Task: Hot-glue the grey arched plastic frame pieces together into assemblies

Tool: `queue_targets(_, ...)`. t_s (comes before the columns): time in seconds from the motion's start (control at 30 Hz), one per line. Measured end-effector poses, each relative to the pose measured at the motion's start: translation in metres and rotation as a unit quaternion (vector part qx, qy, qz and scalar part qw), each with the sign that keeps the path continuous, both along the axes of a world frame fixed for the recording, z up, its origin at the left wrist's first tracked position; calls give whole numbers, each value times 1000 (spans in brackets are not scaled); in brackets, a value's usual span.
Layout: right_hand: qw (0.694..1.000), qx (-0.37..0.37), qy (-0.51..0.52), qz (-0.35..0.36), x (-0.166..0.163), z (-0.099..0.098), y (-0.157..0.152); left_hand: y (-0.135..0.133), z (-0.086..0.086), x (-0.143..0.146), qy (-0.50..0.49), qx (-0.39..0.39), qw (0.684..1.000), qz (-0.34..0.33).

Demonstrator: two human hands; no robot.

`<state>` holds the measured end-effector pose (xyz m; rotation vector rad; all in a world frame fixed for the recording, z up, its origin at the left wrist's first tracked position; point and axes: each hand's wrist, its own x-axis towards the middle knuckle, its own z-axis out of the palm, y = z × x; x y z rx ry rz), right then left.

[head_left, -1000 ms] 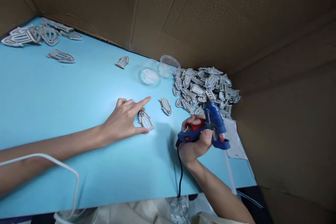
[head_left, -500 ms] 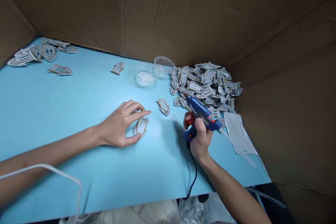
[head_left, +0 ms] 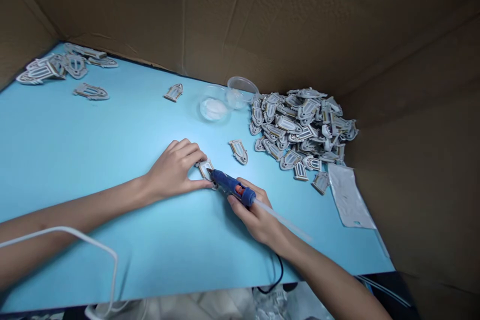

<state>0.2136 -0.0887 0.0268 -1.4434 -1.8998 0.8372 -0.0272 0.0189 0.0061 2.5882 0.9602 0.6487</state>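
My left hand [head_left: 179,167] pinches a small arched window-shaped piece [head_left: 204,168] against the blue table, fingers at its top edge and thumb at its lower end. A blue hot glue gun [head_left: 228,183] is gripped in my right hand [head_left: 258,215], its dark nozzle over the face of that piece. From the gun's rear sticks a clear glue stick [head_left: 282,220]. Another arched piece [head_left: 238,152] lies a little beyond the nozzle. Whether the nozzle touches the held piece, I cannot tell.
A large heap of arched pieces [head_left: 303,125] fills the back right, beside a white plastic bag [head_left: 350,197]. Clear tubs, one with white contents [head_left: 213,109], stand at the back. More pieces [head_left: 48,67] lie far left. Cardboard walls [head_left: 210,20] enclose the table. A white cable [head_left: 75,232] crosses front left.
My right hand has brought the glue gun left, from near the heap to the held piece. My left fingers have closed onto that piece. The view has shifted slightly.
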Motion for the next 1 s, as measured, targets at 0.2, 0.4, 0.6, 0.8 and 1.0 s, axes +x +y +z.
queue_targets(0.2,1000,-11,-18,-18,-2,-6,1,1,-3,1,-7,-8,1000,-4)
queue_targets(0.4,999,-9,-37,-34,-2,-9,2,2,-4,1,-4,-24,1000,-3)
queue_targets(0.6,998,-10,-40,-39,-2,-10,2,2,-2,2,2,-39,999,-7)
queue_targets(0.8,998,-7,-44,-38,-3,-10,2,5,0,3,-4,-71,997,-6)
queue_targets(1.0,998,-6,-40,-39,-5,-8,3,8,0,3,-11,-96,995,-4)
